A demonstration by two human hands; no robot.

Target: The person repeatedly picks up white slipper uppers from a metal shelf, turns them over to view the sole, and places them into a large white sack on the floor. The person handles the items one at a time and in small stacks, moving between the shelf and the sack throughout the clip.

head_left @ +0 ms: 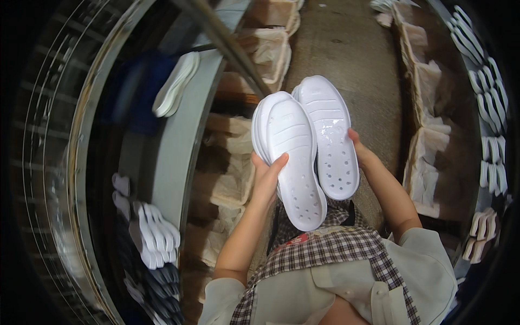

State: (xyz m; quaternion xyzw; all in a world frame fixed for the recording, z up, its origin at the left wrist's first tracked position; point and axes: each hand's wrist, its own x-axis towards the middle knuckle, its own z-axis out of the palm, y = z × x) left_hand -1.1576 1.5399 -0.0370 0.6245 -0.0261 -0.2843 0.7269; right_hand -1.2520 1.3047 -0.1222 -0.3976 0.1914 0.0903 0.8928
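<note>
Two bunches of white shoe soles are held up side by side in front of my body. My left hand (266, 176) grips the left white shoe soles (292, 146), which look stacked, with more edges showing behind the front one; its thumb lies on the top face. Around the outer edge of the right white shoe soles (331, 124), my right hand (362, 147) is closed, most of its fingers hidden behind. Both top faces show curved ridges near the far end and small round holes near the close end.
To the left a grey shelf (187, 135) bears a pair of white soles (177, 84). More white soles (154, 233) and dark soles (162, 281) lie lower left. Lined bins (238, 173) stand below the shelf, others (428, 135) at right. A metal bar (227, 43) slants across the top.
</note>
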